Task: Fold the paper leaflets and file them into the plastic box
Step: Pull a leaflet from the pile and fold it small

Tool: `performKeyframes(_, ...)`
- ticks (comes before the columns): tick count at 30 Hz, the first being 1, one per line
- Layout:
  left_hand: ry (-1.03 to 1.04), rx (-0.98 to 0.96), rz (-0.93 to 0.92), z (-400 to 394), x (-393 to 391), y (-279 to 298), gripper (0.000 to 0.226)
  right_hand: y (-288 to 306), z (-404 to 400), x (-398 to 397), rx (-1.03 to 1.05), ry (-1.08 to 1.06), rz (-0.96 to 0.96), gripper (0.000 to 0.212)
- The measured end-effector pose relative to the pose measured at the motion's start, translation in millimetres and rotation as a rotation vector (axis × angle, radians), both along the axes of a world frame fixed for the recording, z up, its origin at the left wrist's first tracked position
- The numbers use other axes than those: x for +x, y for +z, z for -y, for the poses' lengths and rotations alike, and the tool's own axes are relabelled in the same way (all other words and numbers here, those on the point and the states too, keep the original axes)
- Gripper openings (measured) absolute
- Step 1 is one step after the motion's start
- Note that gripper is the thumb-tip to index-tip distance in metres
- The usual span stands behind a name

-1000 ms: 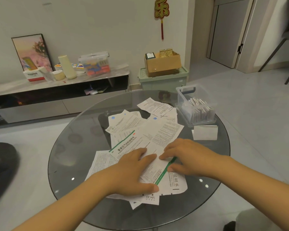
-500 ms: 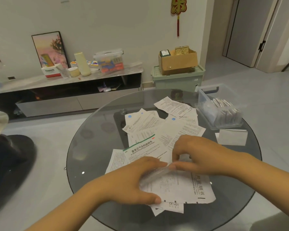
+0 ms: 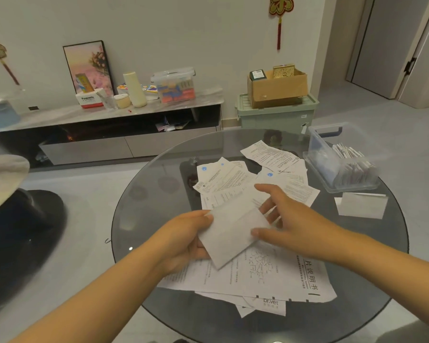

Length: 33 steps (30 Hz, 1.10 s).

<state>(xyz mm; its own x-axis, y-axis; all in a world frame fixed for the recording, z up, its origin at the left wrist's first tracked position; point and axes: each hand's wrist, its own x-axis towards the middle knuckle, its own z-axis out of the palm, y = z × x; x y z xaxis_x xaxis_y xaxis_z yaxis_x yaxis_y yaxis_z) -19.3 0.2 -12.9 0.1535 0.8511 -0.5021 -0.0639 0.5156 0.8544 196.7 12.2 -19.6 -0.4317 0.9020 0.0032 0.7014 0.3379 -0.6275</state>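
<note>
A folded white leaflet (image 3: 229, 231) is lifted above the pile, plain side up. My left hand (image 3: 183, 240) grips its left edge. My right hand (image 3: 286, 219) holds its right end, thumb on the near edge and fingers spread behind it. Under both hands, several printed leaflets (image 3: 270, 273) lie spread over the round glass table (image 3: 144, 206). A clear plastic box (image 3: 337, 159) with a blue handle stands at the table's far right, with several folded leaflets standing inside. One folded leaflet (image 3: 360, 205) lies on the glass just in front of the box.
Behind the table runs a low TV cabinet (image 3: 109, 134) with a picture, a tissue box and a clear storage box on it. A green bin (image 3: 278, 115) carrying a cardboard box stands by the wall. A dark round object (image 3: 15, 233) sits on the floor at left.
The leaflet that lay flat under my hands has been folded over and lifted off the pile. The camera has turned left, so the table and box now sit further right.
</note>
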Motion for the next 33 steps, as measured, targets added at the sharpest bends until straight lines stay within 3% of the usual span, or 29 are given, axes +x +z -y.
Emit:
performKeyframes(2, 0.056, 0.084, -0.167, -1.5, 0.3, -4.7, 0.026, -5.7, 4.2, -3.7, 0.162, 0.059, 0.170, 0.074)
performKeyframes(6, -0.127, 0.499, -0.830, -2.0, -5.0, -13.9, 0.048, -14.1, 2.9, -6.7, 0.296, 0.207, 0.394, 0.046)
performKeyframes(8, -0.229, 0.625, -0.997, -1.8, -7.1, -18.4, 0.048, -16.2, 1.3, -8.3, 0.265, 0.221, 0.426, 0.044)
performKeyframes(11, -0.348, 0.667, -1.157, 1.9, -4.0, -23.6, 0.037, -18.6, -0.8, -10.3, 0.273, 0.218, 0.447, 0.043)
performKeyframes(16, -0.526, 0.686, -1.281, 5.2, 1.5, -27.6, 0.058, -17.8, -1.7, -13.7, 0.293, 0.201, 0.402, 0.039)
performKeyframes(21, -0.566, 0.879, -1.377, 3.0, 4.4, -12.1, 0.029, -17.6, -3.2, -16.7, 0.336, 0.195, 0.333, 0.036)
performKeyframes(25, -0.498, 0.813, -1.205, 6.5, 8.4, -6.1, 0.027, -14.5, -7.6, -16.4, 0.359, 0.189, 0.286, 0.029)
performKeyframes(28, -0.426, 0.710, -1.011, 7.5, 8.9, -8.6, 0.024, -6.9, -10.1, -11.8, 0.184, 0.123, 0.161, 0.019)
performKeyframes(31, -0.442, 0.671, -0.965, 7.0, 10.1, -15.3, 0.011, -9.1, -9.7, -8.1, 0.037, 0.040, 0.133, 0.027)
performKeyframes(33, -0.457, 0.669, -0.987, 6.6, 10.5, -19.6, 0.020, -15.8, -8.7, -10.0, 0.003, 0.023, 0.177, 0.025)
